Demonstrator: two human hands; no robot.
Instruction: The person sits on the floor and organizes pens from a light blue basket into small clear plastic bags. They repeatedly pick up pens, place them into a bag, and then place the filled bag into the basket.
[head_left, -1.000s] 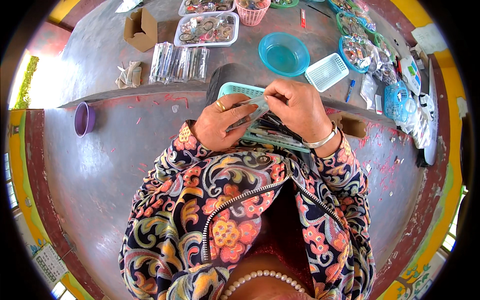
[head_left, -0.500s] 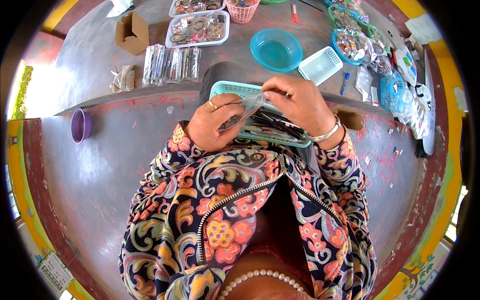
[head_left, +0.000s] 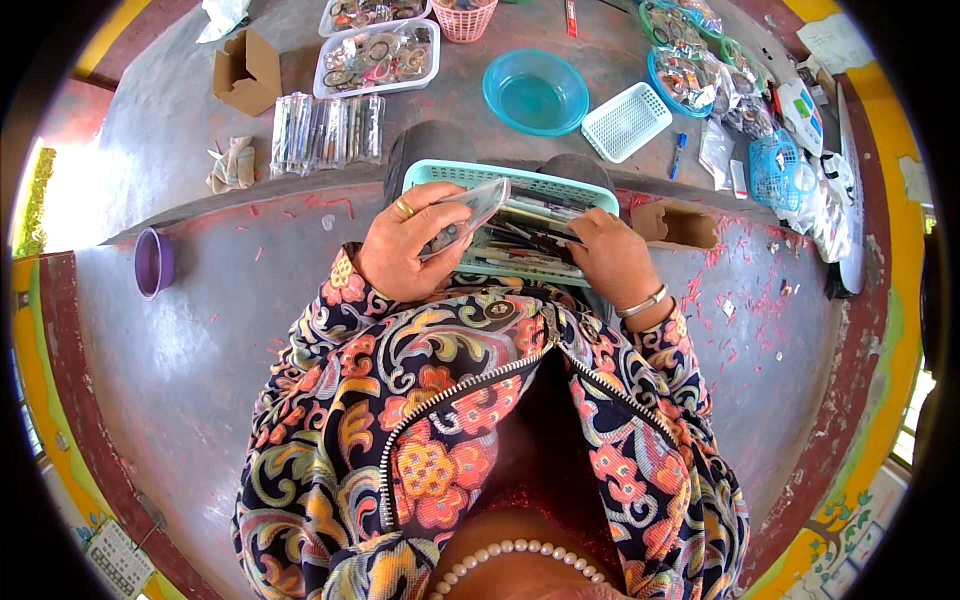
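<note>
A mint-green plastic basket (head_left: 428,174) rests on my lap, with many pens (head_left: 527,240) lying loose inside, mostly dark and white. My left hand (head_left: 408,245) is closed round a clear plastic sleeve (head_left: 484,203), held tilted over the basket's left part. Whether anything is inside the sleeve cannot be made out. Over the basket's right side, my right hand (head_left: 618,262) reaches down with its fingers pinched on a pen among the others. My palm hides part of that pen.
Ahead on the raised surface lie filled clear pen packets (head_left: 327,132), a cardboard box (head_left: 247,72), a white tray of small rings (head_left: 378,58), a blue basin (head_left: 536,95) and a white basket (head_left: 627,122). A purple tub (head_left: 154,263) stands left; an open carton (head_left: 674,224) sits right.
My right hand has let go of the sleeve's mouth and dropped to the pens at the basket's right. My left hand still holds the sleeve. The view has shifted slightly.
</note>
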